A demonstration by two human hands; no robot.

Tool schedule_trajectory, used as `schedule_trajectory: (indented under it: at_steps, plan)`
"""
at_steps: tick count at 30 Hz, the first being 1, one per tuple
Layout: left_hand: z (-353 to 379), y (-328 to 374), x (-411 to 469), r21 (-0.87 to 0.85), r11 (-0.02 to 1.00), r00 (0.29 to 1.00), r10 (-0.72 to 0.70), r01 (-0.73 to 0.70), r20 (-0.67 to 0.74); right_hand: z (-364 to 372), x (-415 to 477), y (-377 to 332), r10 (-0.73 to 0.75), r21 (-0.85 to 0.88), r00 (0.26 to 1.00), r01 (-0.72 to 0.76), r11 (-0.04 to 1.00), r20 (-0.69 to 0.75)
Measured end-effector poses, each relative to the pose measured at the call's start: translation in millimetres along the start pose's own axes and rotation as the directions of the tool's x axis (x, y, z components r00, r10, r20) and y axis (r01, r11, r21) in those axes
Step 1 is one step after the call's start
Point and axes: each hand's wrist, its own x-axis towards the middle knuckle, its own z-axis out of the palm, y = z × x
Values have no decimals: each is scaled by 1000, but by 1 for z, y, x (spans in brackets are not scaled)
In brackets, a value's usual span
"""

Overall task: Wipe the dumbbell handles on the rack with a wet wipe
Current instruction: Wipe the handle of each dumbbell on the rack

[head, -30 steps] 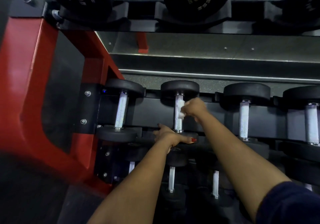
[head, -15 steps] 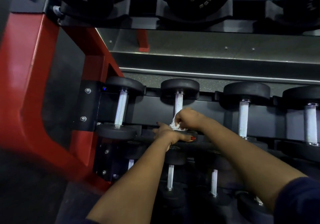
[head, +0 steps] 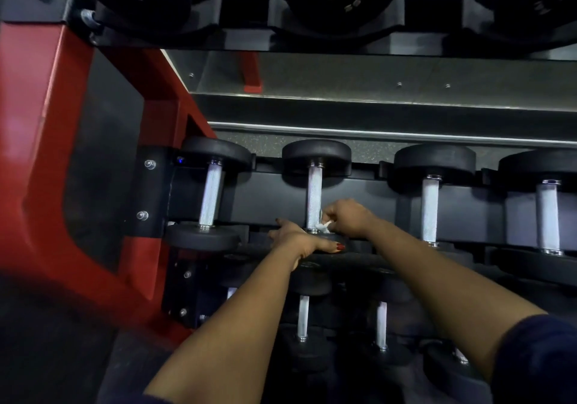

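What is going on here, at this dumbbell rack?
A person is cleaning dumbbells on a red-framed rack. The right hand pinches a white wet wipe against the near end of the second dumbbell handle from the left on the middle shelf. The left hand rests flat on that dumbbell's near head, apparently steadying it. The neighbouring handle to the right is untouched by either hand at this moment.

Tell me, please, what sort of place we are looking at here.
Most likely a gym's free-weights area: dumbbells with black round heads and knurled metal handles sit in rows on a tiered rack with a red frame, and the right hand holds a wipe at one handle's base.
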Motion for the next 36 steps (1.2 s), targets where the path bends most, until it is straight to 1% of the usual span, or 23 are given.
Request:
schedule_trajectory:
  at_steps: [2,4,8,10,11,12,14,16,17,18,19,21,23,24,26,27,28,29,30,31,32,34,36]
  plan:
    - [2,-1,0,-3,1000,1000,-3,3,-19,10,6,3,46,102,999,-45,994,-3]
    - [3,-1,0,-12,1000,1000,-3,3,-27,17,15,3,90,280,996,-95,955,28]
    - [5,-4,1,-32,999,999,-10,8,-34,20,18,-7,24,625,983,-134,769,181]
    - [3,-4,2,-41,999,1000,-6,5,-30,14,13,-12,7,725,971,-183,663,239]
    - [2,-4,3,-41,999,1000,-1,0,-25,13,12,-13,2,742,966,-198,640,257]
    - [1,-4,3,-38,999,1000,3,-4,-22,11,10,-16,2,733,969,-187,654,245]
    - [2,-5,4,-29,1000,1000,9,-9,-22,8,9,-21,2,579,986,-100,809,167]
    - [2,-5,4,-26,1000,1000,11,-12,-17,1,8,-23,-5,268,991,-32,963,137]
    - [2,-4,5,-27,1000,1000,8,-9,-8,-2,7,-21,18,133,993,-33,991,116]
    - [2,-4,5,-26,1000,1000,7,-7,-2,-4,6,-18,42,45,995,-47,998,93]
    - [1,-3,7,-22,1000,1000,5,-5,4,-6,5,-16,53,13,997,-53,998,55]
    - [1,-3,8,-19,1000,1000,-7,7,11,-9,-1,-15,55,39,998,-54,998,-26]
    - [3,-4,8,-31,999,1000,-21,22,15,-11,-5,-19,-11,67,997,16,998,-76]
    - [3,-4,8,-35,999,1000,-23,23,12,-12,-7,-23,-96,55,992,101,993,-88]
    - [4,-5,10,-32,999,1000,-13,13,2,-11,-5,-30,-299,-6,952,299,954,-63]
    - [4,-6,11,-32,999,1000,-6,6,2,-8,-1,-33,-380,-95,924,376,922,-32]
    - [5,-6,12,-34,999,1000,-1,1,-1,-7,4,-37,-443,-249,896,432,867,11]
    - [5,-7,13,-31,1000,1000,-1,0,-13,-7,9,-43,-486,-429,872,460,777,56]
    - [6,-7,13,-23,1000,1000,-3,2,-30,-8,13,-50,-492,-584,864,456,671,108]
    - [6,-7,13,-12,1000,999,-7,6,-43,-9,17,-57,-466,-685,870,437,582,159]
    - [6,-6,14,-1,1000,999,-12,11,-49,-9,20,-65,-429,-731,881,427,532,202]
    - [6,-5,13,9,999,999,-32,32,-41,-8,26,-76,-295,-759,911,405,510,288]
    - [6,-3,13,3,999,998,-53,53,-16,-6,32,-82,-149,-754,912,401,520,382]
